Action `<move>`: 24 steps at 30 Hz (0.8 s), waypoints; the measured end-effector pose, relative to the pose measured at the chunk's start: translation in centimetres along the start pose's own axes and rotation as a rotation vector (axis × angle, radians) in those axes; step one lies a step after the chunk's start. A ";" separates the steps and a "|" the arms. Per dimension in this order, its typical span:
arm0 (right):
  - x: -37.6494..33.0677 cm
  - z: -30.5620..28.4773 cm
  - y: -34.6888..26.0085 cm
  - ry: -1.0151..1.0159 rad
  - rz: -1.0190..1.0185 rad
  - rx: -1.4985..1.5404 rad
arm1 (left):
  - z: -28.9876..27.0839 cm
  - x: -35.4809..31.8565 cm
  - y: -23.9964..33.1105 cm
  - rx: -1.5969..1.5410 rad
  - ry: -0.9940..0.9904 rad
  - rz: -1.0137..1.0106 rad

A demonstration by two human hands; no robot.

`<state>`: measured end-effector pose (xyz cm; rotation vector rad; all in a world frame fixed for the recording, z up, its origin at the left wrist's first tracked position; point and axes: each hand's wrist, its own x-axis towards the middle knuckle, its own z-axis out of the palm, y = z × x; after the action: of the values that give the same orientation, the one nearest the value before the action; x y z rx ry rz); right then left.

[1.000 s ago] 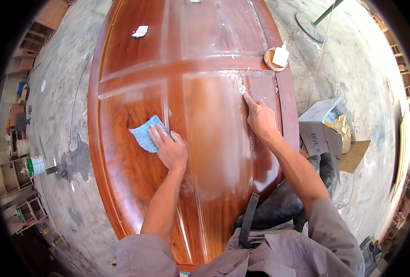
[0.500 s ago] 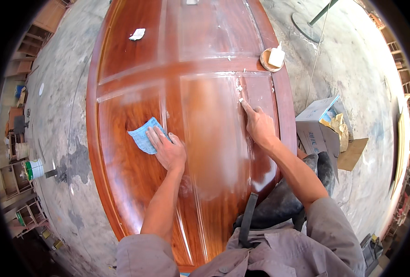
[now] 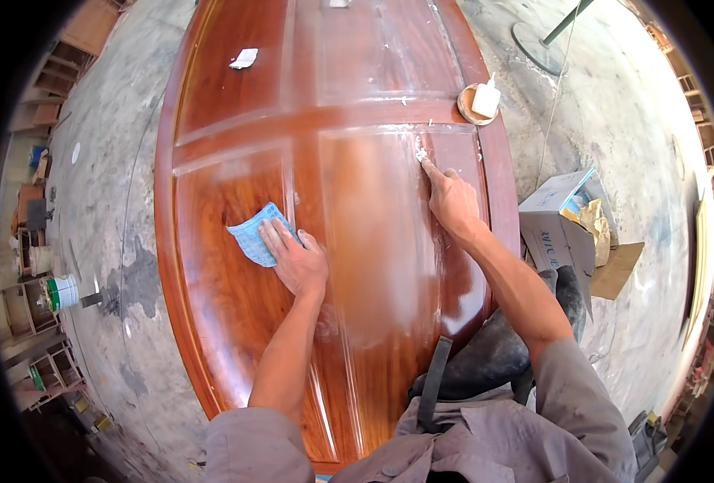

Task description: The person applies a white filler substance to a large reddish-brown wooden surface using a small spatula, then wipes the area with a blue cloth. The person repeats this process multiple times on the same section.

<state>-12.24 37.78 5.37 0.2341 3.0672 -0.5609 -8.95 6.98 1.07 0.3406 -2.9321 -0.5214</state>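
A glossy reddish-brown wooden door with raised mouldings lies in front of me. My left hand lies flat on its left panel, fingers stretched over a blue sheet of sandpaper that sticks out past the fingertips. My right hand is farther right, its index finger stretched out and the other fingers curled. That fingertip touches a small clump of white paste on the moulding beside the narrow right panel. I see nothing held in this hand; its thumb is mostly hidden.
A white squeeze bottle sits in a round dish on the door's right edge. A crumpled white scrap lies on the far left panel. An open cardboard box stands to the right, a white bucket at far left.
My right index finger has slid a little away from me along the moulding, up to the white clump. The left hand stays on the sandpaper; the whole view has shifted slightly.
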 end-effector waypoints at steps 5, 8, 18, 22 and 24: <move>-1.2 0.2 -0.4 -0.050 -0.006 -0.008 | 0.2 0.1 -1.0 0.046 0.044 0.034; 0.3 0.4 0.7 -0.006 -0.003 -0.006 | 0.3 -0.1 0.2 -0.007 0.000 0.014; 1.2 0.2 0.1 -0.024 -0.013 -0.003 | 0.7 0.2 -0.7 0.020 0.054 0.050; -0.9 0.2 0.0 -0.068 -0.008 -0.014 | 0.4 -0.2 -1.3 0.061 0.055 0.051; 0.0 0.0 0.3 -0.088 0.026 -0.019 | 0.5 0.0 -0.5 0.027 0.048 0.039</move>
<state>-12.21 38.06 5.27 0.2419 2.9783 -0.5253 -8.96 6.71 0.41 0.2946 -2.8960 -0.4618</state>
